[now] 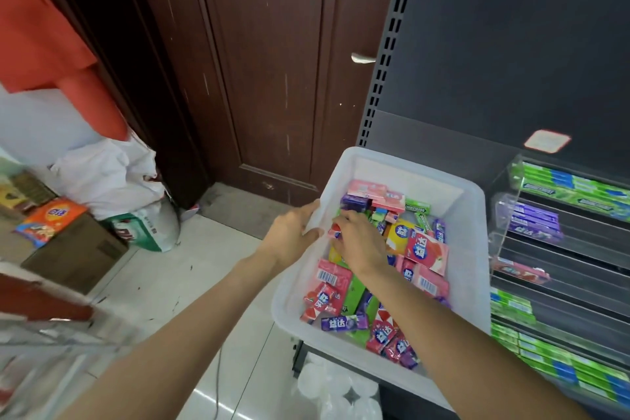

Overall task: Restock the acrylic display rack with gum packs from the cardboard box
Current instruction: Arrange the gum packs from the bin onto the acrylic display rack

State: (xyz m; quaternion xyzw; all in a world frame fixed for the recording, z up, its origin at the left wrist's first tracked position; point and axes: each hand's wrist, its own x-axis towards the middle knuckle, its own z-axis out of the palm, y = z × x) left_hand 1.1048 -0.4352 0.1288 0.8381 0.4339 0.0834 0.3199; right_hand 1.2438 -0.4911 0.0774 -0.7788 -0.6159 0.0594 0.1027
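There is one view only, from the camera on my head, wide-angled, looking forward and steeply down past my own forearms. It sits close: my arms enter from six o'clock and my hands reach only to the middle of the frame. The white bin point(474, 249) lies just below centre toward four o'clock, near enough to read the pack labels. The acrylic rack point(504, 211) runs off the edge at three o'clock, the brown door point(272, 61) fills twelve o'clock, and the tiled floor point(191, 269) spreads at seven o'clock.
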